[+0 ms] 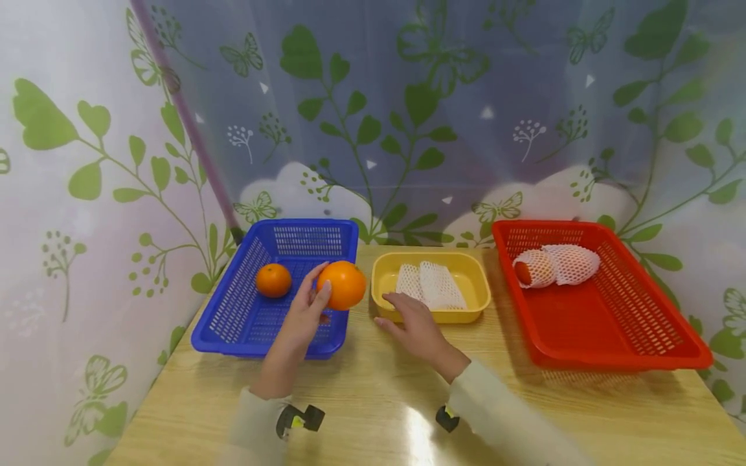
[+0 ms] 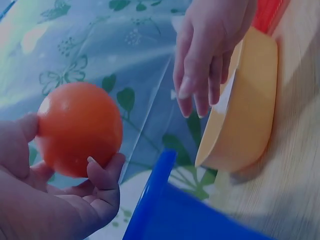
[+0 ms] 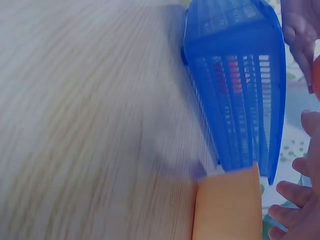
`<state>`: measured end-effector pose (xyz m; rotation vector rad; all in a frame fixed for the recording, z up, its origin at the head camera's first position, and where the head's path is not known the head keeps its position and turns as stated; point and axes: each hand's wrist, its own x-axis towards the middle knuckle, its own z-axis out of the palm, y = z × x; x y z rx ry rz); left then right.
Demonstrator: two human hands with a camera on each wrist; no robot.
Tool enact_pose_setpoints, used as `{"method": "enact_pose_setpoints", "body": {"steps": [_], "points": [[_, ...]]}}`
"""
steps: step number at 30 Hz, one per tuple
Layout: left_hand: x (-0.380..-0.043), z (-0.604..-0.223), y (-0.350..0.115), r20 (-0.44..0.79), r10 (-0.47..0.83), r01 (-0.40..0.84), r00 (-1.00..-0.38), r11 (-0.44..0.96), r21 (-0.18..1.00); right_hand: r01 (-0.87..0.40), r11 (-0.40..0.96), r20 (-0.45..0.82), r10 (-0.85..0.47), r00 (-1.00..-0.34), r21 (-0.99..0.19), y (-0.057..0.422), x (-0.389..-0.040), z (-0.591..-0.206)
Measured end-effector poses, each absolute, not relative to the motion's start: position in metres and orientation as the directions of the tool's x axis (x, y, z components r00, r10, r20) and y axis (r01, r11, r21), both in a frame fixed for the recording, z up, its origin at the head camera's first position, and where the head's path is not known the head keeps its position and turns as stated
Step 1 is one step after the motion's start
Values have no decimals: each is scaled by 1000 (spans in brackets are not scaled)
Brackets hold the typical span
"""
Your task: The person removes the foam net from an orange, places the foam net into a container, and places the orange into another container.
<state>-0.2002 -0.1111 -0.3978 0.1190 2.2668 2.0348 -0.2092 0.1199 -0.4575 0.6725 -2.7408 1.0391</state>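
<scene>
My left hand (image 1: pixel 304 307) grips an orange (image 1: pixel 344 285) between thumb and fingers, held up over the right side of the blue basket (image 1: pixel 271 349). In the left wrist view the orange (image 2: pixel 80 130) is smooth and round, with fingertips curved under it. A second orange (image 1: pixel 273 280) lies inside the blue basket. My right hand (image 1: pixel 416 327) hovers at the front left of the yellow basin (image 1: pixel 474 315), fingers extended and holding nothing. White foam net sleeves (image 1: pixel 434 286) lie flat in that basin.
A red basket (image 1: pixel 618 359) stands on the right, with net-wrapped fruit (image 1: pixel 556 265) at its back left. The wooden table (image 1: pixel 373 401) carries all three containers. Behind them hangs a leaf-patterned curtain (image 1: pixel 373 97).
</scene>
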Motion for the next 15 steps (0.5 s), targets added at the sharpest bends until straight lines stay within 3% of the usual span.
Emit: {"method": "enact_pose_setpoints", "body": {"steps": [15], "points": [[-213, -388, -156, -151, 43, -155, -988, -122, 980, -462, 644, 244, -402, -883, -610, 78, -200, -448]]}}
